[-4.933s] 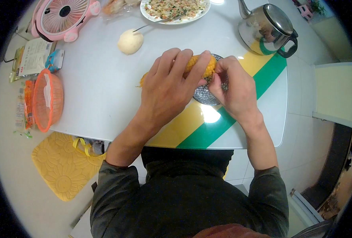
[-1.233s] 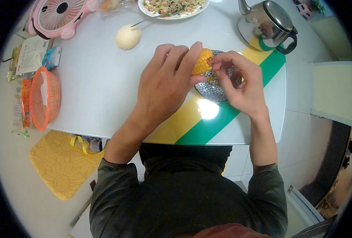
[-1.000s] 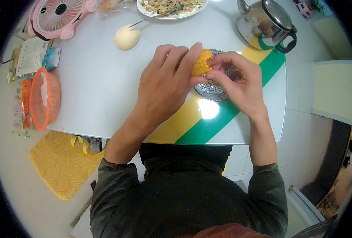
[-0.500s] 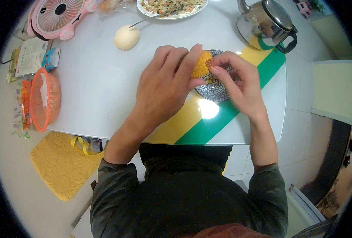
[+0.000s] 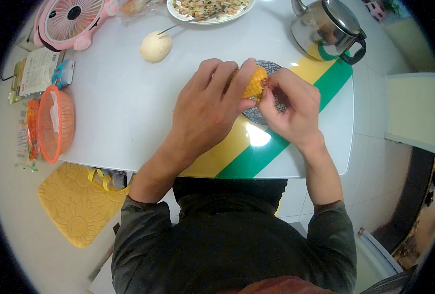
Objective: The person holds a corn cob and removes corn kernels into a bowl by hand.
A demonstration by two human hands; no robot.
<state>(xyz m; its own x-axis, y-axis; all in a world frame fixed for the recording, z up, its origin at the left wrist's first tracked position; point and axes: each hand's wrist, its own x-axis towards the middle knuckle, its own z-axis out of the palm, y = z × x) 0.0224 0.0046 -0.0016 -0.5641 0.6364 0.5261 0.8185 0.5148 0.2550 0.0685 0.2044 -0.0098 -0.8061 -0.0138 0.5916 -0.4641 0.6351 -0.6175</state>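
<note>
A yellow corn cob (image 5: 255, 83) is wrapped by the fingers of my left hand (image 5: 206, 105), which hides most of its length. At the cob's right end, where some kernels are gone, my right hand (image 5: 293, 108) is closed with thumb and forefinger pinched against it. Whatever those fingertips hold is too small to make out. Beneath the cob and my right fingers lies a round dish (image 5: 254, 115) with a dark crackle pattern, partly covered by both hands.
On the white table (image 5: 114, 108) are a pale bun (image 5: 156, 47), a plate of fried rice (image 5: 210, 19) with a utensil, a metal kettle (image 5: 325, 29) and a pink fan (image 5: 73, 22). An orange basket (image 5: 63, 122) and food packets (image 5: 40, 71) lie at the left.
Since half a second ago, my left hand and the cob have shifted slightly right and down. My right fingers have drawn closer together at the cob's end, covering more of the dish.
</note>
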